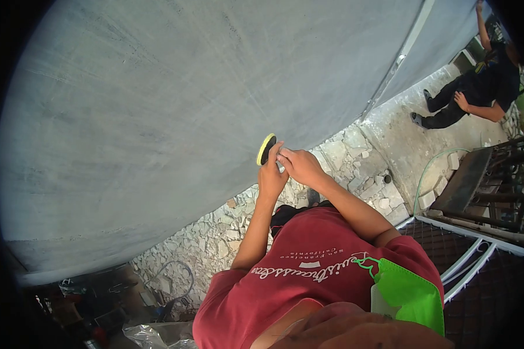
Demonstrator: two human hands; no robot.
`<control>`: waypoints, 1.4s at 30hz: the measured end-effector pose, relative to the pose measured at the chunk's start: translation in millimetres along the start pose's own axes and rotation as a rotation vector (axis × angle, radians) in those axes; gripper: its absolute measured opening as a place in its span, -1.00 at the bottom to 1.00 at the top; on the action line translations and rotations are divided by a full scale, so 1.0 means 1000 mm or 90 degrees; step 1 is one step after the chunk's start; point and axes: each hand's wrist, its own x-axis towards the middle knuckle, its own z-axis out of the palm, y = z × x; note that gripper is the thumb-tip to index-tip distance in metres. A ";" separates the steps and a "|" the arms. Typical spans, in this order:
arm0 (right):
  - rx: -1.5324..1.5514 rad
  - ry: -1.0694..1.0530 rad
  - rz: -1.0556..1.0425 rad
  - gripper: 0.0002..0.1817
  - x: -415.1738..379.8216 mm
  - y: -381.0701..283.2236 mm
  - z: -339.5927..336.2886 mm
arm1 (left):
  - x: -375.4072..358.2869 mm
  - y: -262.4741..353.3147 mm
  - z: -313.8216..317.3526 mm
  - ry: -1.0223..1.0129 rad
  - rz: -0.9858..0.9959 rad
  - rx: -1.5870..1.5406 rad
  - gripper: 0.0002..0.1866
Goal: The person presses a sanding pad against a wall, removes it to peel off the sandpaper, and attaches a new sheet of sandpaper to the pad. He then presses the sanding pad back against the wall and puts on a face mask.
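A round pad with a yellow rim and a black face (266, 149) is held edge-on just in front of a large smooth grey wall (157, 104). My left hand (272, 179) grips the pad from below with its fingers curled around it. Meeting it from the right, my right hand (297, 165) has its fingertips pinched on the pad's black face. Both forearms reach out from my red shirt (308, 279), and the pad's far side is hidden.
Broken pale stone rubble (355, 166) covers the ground below the wall. A person in dark clothes (477, 93) leans on the wall at top right. A white-framed metal grille (471, 256), a green hose (428, 168) and dark clutter with cables (99, 296) lie around.
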 end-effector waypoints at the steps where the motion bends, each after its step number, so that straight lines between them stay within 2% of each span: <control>1: 0.011 -0.017 0.009 -0.73 0.000 -0.001 -0.001 | -0.002 -0.001 -0.002 -0.016 -0.014 0.003 -0.29; 8: 0.197 -0.108 0.053 -0.72 0.004 0.007 0.026 | -0.013 -0.009 -0.022 -0.002 -0.002 0.003 -0.24; 9: 0.290 -0.107 0.118 -0.70 0.004 0.001 0.029 | -0.013 -0.009 -0.028 -0.036 -0.038 -0.002 -0.19; 10: 0.380 -0.103 0.183 -0.67 0.006 -0.004 0.033 | -0.015 -0.010 -0.033 -0.069 -0.071 -0.009 -0.15; 12: 0.433 -0.090 0.192 -0.65 0.009 -0.003 0.042 | -0.021 -0.015 -0.043 -0.063 -0.099 0.011 -0.07; 14: 0.431 -0.027 0.211 -0.64 0.012 0.003 0.046 | -0.027 -0.020 -0.054 -0.047 0.001 -0.017 -0.05; 15: 0.402 0.017 0.198 -0.62 0.014 0.005 0.046 | -0.030 -0.024 -0.060 -0.047 0.000 -0.017 -0.05; 16: 0.401 0.018 0.199 -0.62 0.016 0.008 0.044 | -0.035 -0.030 -0.067 -0.016 0.001 -0.018 -0.10; 18: 0.413 0.110 0.221 -0.61 0.024 0.015 0.035 | -0.044 -0.041 -0.081 0.046 0.004 -0.022 -0.21; 21: 0.377 0.192 0.208 -0.59 0.041 0.023 0.017 | -0.055 -0.056 -0.117 0.202 0.001 0.001 -0.32; 24: 0.288 0.266 0.193 -0.57 0.059 0.018 0.000 | -0.068 -0.084 -0.164 0.361 -0.031 0.039 -0.34; 30: 0.225 0.384 0.126 -0.55 0.099 0.000 0.015 | -0.099 -0.099 -0.272 0.634 -0.092 0.046 -0.21; 33: 0.226 0.426 0.076 -0.54 0.115 -0.011 0.033 | -0.120 -0.121 -0.323 0.692 -0.119 0.066 -0.22; 37: 0.293 0.506 0.111 -0.53 0.129 -0.018 0.045 | -0.148 -0.158 -0.373 0.718 -0.180 0.062 -0.22; 39: 0.330 0.539 0.153 -0.52 0.132 -0.023 0.048 | -0.157 -0.173 -0.392 0.704 -0.202 0.051 -0.22; 42: 0.383 0.588 0.137 -0.52 0.135 -0.038 0.056 | -0.167 -0.191 -0.414 0.669 -0.229 0.053 -0.20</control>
